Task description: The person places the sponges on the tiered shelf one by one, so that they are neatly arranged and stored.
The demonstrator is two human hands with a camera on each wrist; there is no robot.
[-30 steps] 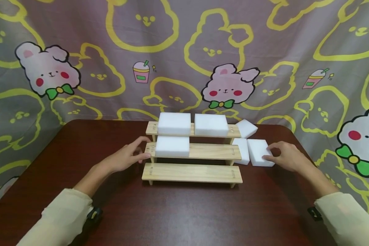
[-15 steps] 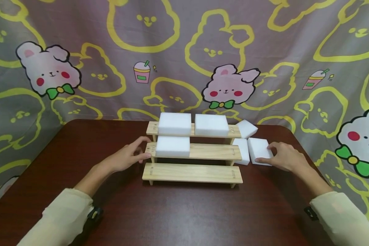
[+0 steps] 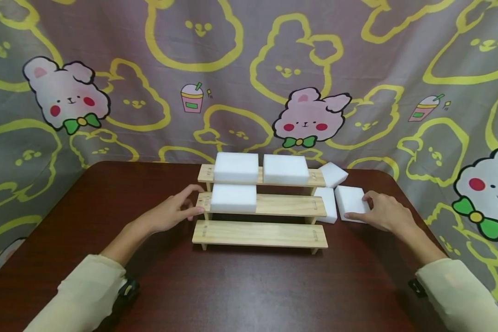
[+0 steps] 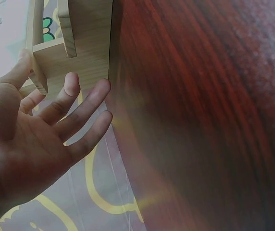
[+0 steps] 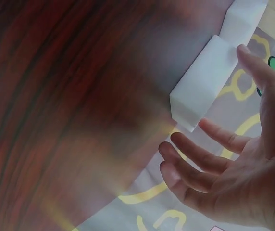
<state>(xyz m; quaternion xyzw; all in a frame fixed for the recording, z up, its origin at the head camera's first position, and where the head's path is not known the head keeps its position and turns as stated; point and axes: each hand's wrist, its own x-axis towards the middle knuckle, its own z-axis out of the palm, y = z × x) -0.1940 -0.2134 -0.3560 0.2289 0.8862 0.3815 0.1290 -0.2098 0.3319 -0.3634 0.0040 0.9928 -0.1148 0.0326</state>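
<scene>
A three-tier wooden stand [image 3: 290, 204] is in the middle of the table. Two white foam blocks [image 3: 236, 168] sit on its top tier, and another foam block [image 3: 234, 197] lies on the left of the middle tier. My left hand [image 3: 172, 212] holds that tier's left end between thumb and index finger; in the left wrist view the other fingers spread loosely. To the right of the stand, my right hand [image 3: 385, 212] pinches a white foam block [image 3: 350, 200] on the table with thumb and index finger. Its remaining fingers stay off the block [image 5: 200, 82].
Two more foam blocks lie behind and beside the stand's right end: one turned at an angle [image 3: 333, 174], one partly hidden by the stand [image 3: 327, 207]. The bottom tier [image 3: 259, 234] is bare wood. A patterned curtain [image 3: 149, 92] hangs behind the dark table [image 3: 249, 286].
My right hand has shifted slightly left, its thumb farther along the near side of the foam block. That block has turned and moved back a little. The left hand holds its place.
</scene>
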